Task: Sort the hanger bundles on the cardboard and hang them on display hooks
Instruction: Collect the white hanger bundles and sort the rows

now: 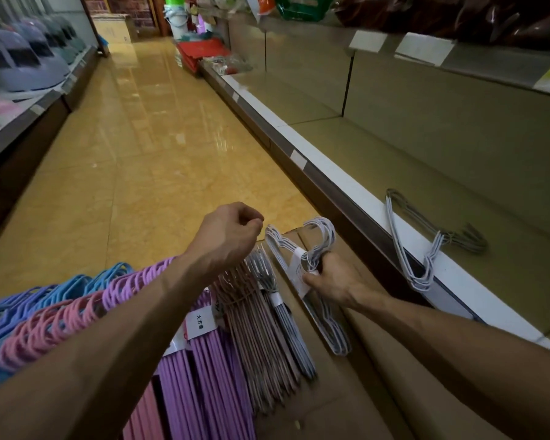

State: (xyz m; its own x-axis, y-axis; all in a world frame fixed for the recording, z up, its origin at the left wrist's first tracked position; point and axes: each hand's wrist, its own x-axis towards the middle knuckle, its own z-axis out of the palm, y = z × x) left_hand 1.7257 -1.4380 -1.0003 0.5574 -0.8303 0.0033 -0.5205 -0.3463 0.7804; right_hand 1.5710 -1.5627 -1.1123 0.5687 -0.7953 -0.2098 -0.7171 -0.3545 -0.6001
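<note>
Several hanger bundles lie side by side on the cardboard (340, 404): blue (77, 282), pink (45, 328), purple (204, 360), beige (261, 344) and grey (289, 331). My right hand (334, 282) grips a white hanger bundle (302, 249) at its paper-wrapped neck, at the cardboard's far right. My left hand (226, 231) hovers above the beige bundle's hooks with its fingers loosely curled and nothing in it. Another white-and-grey hanger bundle (426, 246) lies on the low shelf to the right.
A low shelf (346, 182) with a white front edge runs along the right; its back panel carries price tags (423, 47). Tiled aisle floor (146, 147) stretches ahead. Stacked basins (23, 65) fill the left shelf. Red baskets (200, 52) sit at the aisle's far end.
</note>
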